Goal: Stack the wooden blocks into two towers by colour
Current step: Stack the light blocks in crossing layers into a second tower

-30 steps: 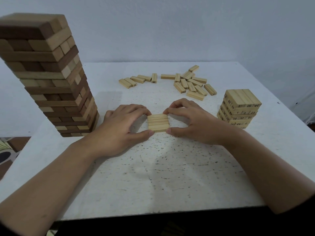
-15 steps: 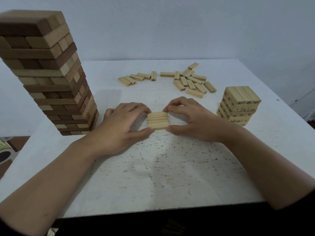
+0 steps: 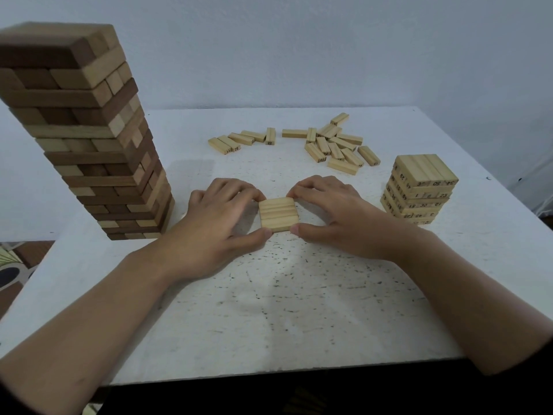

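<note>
Pale blocks (image 3: 278, 214) lay in a flat, side-by-side row on the worktop (image 3: 284, 310). The left hand (image 3: 215, 223) and right hand (image 3: 338, 217) pinched them from either side, probably to square the layer for the short pale tower (image 3: 419, 187) nearby.

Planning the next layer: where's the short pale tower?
Head view, table's right: the short pale tower stands beside the right hand, nearer than the loose blocks.

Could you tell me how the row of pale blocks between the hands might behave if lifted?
The row of pale blocks shows seams, so it is likely loose pieces that would split apart unless the left hand and right hand squeeze inward. The blocks look rigid and flat-sided, so rolling seems unlikely.
</note>
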